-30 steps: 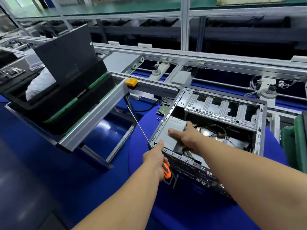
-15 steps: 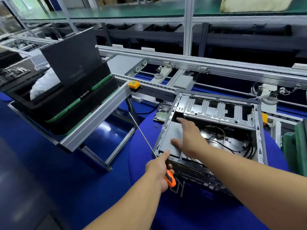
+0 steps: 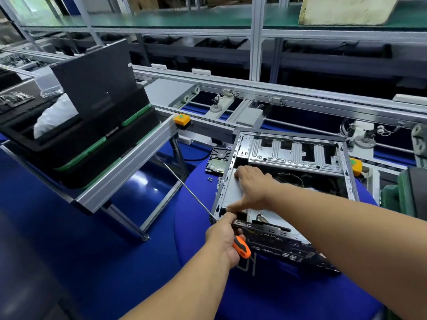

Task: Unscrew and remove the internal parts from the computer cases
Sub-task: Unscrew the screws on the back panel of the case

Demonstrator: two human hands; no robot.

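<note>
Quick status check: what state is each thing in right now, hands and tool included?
Grey metal computer case: side panel off, interior exposed.
Orange-handled long-shaft screwdriver: held, shaft pointing away from case.
Left hand: grips the screwdriver.
Right hand: flat on the grey internal box.
Loose drive: out, beside case.

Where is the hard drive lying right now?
The hard drive lies on the blue mat, just outside the computer case's far left corner.
</note>
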